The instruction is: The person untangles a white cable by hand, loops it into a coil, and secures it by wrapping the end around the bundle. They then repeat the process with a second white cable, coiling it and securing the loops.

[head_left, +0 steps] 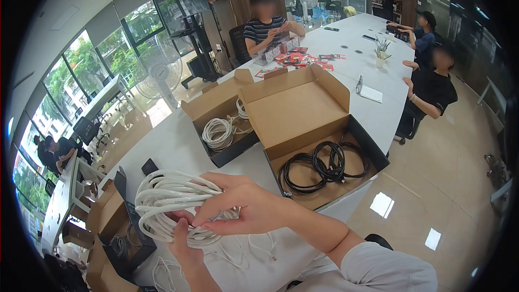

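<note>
A thick coil of white cable [173, 197] is held up over the white table. My left hand [186, 243] grips its lower side, the thumb pointing up. From the right, my right hand [238, 205] reaches across the coil, its fingers closed on the strands near the middle. Loose white cable ends [238, 254] lie on the table below. Beyond the coil, an open box holds black cables [330, 165]. Coiled white cables [219, 134] sit in another open box to its left. A box at the lower left holds grey cable [120, 246].
A dark phone [149, 167] lies behind the coil. Farther along the table [346, 103] are red packets [297, 59], a notepad [371, 93] and small potted plants [380, 59]. One person sits at the far side, others along the right edge. A white fan [159, 73] stands at the left.
</note>
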Motion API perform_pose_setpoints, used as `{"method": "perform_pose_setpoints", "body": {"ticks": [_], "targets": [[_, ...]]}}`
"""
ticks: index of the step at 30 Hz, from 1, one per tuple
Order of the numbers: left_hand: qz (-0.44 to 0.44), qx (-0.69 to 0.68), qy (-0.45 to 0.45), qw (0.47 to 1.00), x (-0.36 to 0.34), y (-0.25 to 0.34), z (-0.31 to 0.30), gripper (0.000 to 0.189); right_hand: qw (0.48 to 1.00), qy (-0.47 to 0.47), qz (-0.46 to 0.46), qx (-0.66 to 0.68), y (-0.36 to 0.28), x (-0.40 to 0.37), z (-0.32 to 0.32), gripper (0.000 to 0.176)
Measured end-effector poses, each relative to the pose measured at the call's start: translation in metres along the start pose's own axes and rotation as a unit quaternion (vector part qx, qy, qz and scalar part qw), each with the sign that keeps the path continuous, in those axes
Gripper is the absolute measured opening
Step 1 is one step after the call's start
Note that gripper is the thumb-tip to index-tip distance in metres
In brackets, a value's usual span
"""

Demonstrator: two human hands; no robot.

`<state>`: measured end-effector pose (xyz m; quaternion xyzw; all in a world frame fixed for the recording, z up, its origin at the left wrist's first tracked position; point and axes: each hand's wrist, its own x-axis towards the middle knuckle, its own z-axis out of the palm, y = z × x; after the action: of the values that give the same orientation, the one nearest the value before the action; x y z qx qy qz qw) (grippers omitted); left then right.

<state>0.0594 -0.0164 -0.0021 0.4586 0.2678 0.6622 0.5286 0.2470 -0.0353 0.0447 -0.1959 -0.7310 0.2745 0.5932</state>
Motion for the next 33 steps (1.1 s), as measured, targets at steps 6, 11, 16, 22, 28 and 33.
{"method": "perform_pose_setpoints", "body": {"ticks": [6,11,16,22,28,33], "targets": [[0.019,0.003,-0.019,1.0,0.002,0.002,0.002,0.032,1.0,0.007,-0.008,-0.003,-0.001,0.0,0.001,0.02],[0.009,0.006,-0.014,1.0,0.001,0.002,0.002,0.029,1.0,0.003,-0.002,-0.008,-0.002,0.0,0.0,0.018],[0.006,0.026,-0.005,1.0,-0.001,0.005,0.005,0.024,1.0,-0.003,0.014,-0.011,-0.002,0.0,0.0,0.017],[0.017,0.012,-0.024,1.0,0.001,0.004,0.005,0.027,1.0,0.007,0.015,-0.022,-0.003,0.0,0.001,0.018],[0.022,0.023,-0.01,0.999,0.001,0.006,0.013,0.023,0.999,0.021,0.013,-0.021,-0.002,0.001,0.001,0.018],[0.025,0.022,-0.025,0.999,0.003,0.007,0.012,0.023,0.999,0.026,0.022,0.006,-0.003,0.001,0.002,0.017]]}}
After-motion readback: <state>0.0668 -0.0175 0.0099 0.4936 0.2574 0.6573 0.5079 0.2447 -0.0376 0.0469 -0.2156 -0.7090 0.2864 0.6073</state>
